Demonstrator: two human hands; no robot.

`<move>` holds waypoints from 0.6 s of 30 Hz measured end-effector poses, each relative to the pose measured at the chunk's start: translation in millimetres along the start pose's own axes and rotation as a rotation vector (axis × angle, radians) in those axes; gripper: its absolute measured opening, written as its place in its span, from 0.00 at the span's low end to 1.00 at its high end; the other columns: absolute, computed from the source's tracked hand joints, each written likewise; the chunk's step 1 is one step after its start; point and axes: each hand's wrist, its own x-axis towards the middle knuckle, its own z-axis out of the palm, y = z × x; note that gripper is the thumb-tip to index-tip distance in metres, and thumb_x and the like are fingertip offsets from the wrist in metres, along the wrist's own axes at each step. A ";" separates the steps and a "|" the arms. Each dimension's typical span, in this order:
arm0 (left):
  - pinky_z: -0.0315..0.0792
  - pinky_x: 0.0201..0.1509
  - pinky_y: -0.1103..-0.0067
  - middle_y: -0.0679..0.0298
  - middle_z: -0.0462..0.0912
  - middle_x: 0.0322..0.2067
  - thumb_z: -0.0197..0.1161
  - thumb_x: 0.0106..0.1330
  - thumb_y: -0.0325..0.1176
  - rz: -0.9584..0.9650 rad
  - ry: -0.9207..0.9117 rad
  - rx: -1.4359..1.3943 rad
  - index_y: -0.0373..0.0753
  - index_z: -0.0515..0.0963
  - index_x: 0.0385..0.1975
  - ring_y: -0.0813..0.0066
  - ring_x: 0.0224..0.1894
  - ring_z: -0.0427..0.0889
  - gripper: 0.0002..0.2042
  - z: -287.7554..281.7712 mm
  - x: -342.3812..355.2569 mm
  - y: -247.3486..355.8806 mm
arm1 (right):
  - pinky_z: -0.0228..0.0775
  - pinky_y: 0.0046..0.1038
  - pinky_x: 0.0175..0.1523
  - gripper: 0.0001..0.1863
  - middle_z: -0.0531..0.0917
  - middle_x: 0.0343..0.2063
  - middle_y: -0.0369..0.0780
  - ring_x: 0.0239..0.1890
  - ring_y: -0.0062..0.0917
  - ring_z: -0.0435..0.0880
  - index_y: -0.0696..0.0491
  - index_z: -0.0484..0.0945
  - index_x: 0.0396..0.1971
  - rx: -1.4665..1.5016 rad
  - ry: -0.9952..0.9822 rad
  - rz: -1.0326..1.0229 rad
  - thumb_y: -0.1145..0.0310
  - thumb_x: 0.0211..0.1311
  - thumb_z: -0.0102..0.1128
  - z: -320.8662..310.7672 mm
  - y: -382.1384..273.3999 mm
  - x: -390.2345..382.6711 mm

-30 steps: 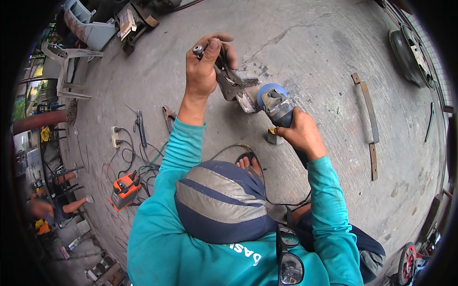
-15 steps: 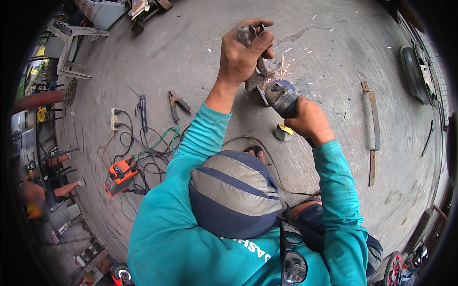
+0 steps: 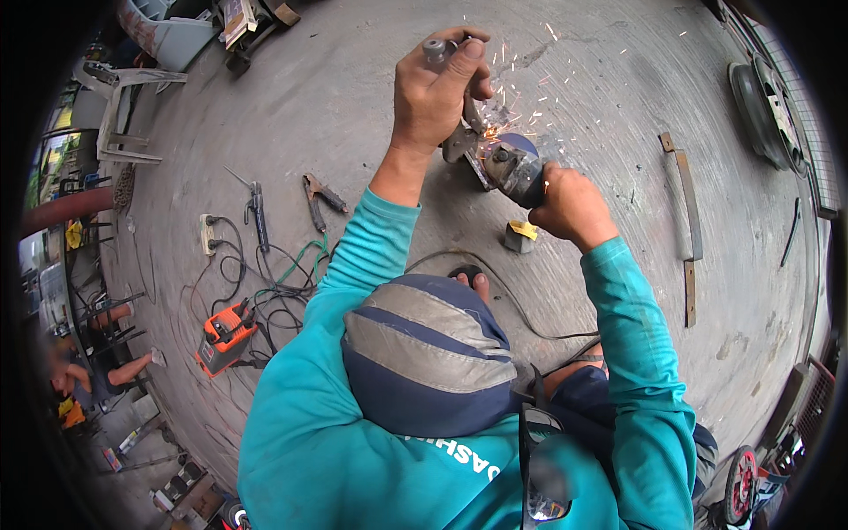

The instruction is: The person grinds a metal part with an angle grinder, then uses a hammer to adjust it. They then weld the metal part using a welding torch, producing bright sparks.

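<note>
My right hand (image 3: pixel 574 205) is wrapped round an angle grinder (image 3: pixel 521 179), held low over the concrete floor. The grinder's bluish disc (image 3: pixel 518 141) meets the edge of a dark metal part, and orange sparks spray up and to the right from there. Gripping the upper end of that metal part (image 3: pixel 460 141) is my left hand (image 3: pixel 439 93), with a round grey knob (image 3: pixel 434 50) sticking out past the thumb. The fingers hide much of the part. Just below the grinder head, a flat metal piece (image 3: pixel 478 170) shows in part.
A small block with a yellow top (image 3: pixel 521 235) stands near the grinder. To the left lie a welding electrode holder (image 3: pixel 256 216), a clamp (image 3: pixel 320 199), tangled cables and an orange welding machine (image 3: pixel 225 336). Flat metal bars (image 3: pixel 687 208) and a wheel rim (image 3: pixel 768 119) are at right.
The sparks have grown thicker and spread wider. Both hands keep their grips, and the disc stays against the metal part. The whole view has shifted slightly.
</note>
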 end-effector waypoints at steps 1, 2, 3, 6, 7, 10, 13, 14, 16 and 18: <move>0.80 0.33 0.79 0.64 0.82 0.27 0.61 0.77 0.42 -0.018 -0.004 -0.014 0.31 0.80 0.51 0.75 0.28 0.84 0.18 -0.6 0.4 -0.8 | 0.80 0.46 0.48 0.21 0.86 0.35 0.56 0.42 0.51 0.87 0.62 0.79 0.37 -0.004 0.047 0.021 0.68 0.42 0.72 1.4 2.4 1.3; 0.80 0.33 0.79 0.64 0.82 0.27 0.61 0.77 0.42 -0.013 -0.007 -0.021 0.31 0.80 0.51 0.75 0.28 0.84 0.18 1.3 0.9 -0.3 | 0.80 0.46 0.48 0.21 0.86 0.34 0.56 0.42 0.51 0.87 0.61 0.79 0.37 -0.008 0.094 0.042 0.67 0.42 0.72 1.5 4.3 2.4; 0.81 0.33 0.78 0.64 0.82 0.27 0.61 0.77 0.43 -0.009 -0.004 -0.016 0.31 0.80 0.51 0.74 0.28 0.84 0.18 1.1 0.1 -0.1 | 0.81 0.42 0.50 0.25 0.88 0.40 0.50 0.46 0.46 0.88 0.59 0.78 0.46 -0.067 -0.038 0.118 0.66 0.47 0.74 -11.1 -1.8 4.4; 0.81 0.33 0.77 0.63 0.83 0.28 0.60 0.78 0.43 0.016 -0.015 -0.030 0.33 0.79 0.53 0.73 0.29 0.84 0.18 -0.7 0.1 0.9 | 0.81 0.41 0.51 0.25 0.88 0.41 0.49 0.47 0.45 0.88 0.59 0.78 0.46 -0.038 -0.083 0.110 0.65 0.48 0.74 -18.9 1.7 2.3; 0.82 0.33 0.77 0.63 0.83 0.28 0.60 0.77 0.43 0.036 -0.018 -0.027 0.33 0.79 0.54 0.73 0.29 0.84 0.18 -0.6 0.2 1.7 | 0.81 0.41 0.51 0.25 0.88 0.41 0.49 0.47 0.45 0.88 0.59 0.78 0.46 -0.046 -0.100 0.090 0.65 0.48 0.74 -17.9 2.5 0.9; 0.83 0.34 0.75 0.63 0.84 0.30 0.60 0.77 0.42 0.048 -0.042 -0.011 0.35 0.79 0.55 0.72 0.30 0.86 0.17 -2.2 1.9 -1.2 | 0.81 0.41 0.51 0.24 0.87 0.41 0.49 0.47 0.44 0.88 0.59 0.78 0.46 -0.071 -0.132 0.040 0.66 0.48 0.74 -14.1 6.6 -3.7; 0.84 0.37 0.74 0.62 0.84 0.30 0.60 0.77 0.41 0.053 -0.037 0.037 0.36 0.79 0.53 0.69 0.32 0.88 0.16 -0.7 1.1 -1.7 | 0.82 0.41 0.51 0.24 0.88 0.41 0.50 0.47 0.45 0.88 0.58 0.80 0.46 -0.079 -0.132 0.004 0.66 0.48 0.73 -6.1 5.6 -6.3; 0.85 0.37 0.74 0.62 0.85 0.30 0.60 0.77 0.41 0.046 -0.030 0.065 0.36 0.79 0.53 0.69 0.32 0.88 0.15 -0.3 1.3 -1.3 | 0.82 0.41 0.51 0.23 0.88 0.41 0.50 0.47 0.45 0.88 0.58 0.80 0.46 -0.097 -0.136 0.003 0.66 0.48 0.73 -6.1 3.6 -5.6; 0.85 0.38 0.73 0.61 0.85 0.31 0.60 0.77 0.41 0.033 -0.021 0.118 0.37 0.79 0.52 0.69 0.32 0.88 0.14 2.0 2.1 0.8 | 0.82 0.41 0.50 0.22 0.88 0.40 0.49 0.46 0.45 0.88 0.58 0.82 0.44 -0.133 -0.140 0.006 0.67 0.48 0.72 -13.7 -0.9 -5.6; 0.86 0.40 0.72 0.60 0.86 0.31 0.59 0.78 0.39 -0.027 0.005 0.028 0.37 0.79 0.52 0.67 0.35 0.89 0.13 5.2 0.8 4.4 | 0.83 0.40 0.49 0.19 0.89 0.39 0.50 0.45 0.45 0.89 0.58 0.84 0.41 -0.141 -0.171 0.007 0.68 0.47 0.71 -17.0 2.3 -2.4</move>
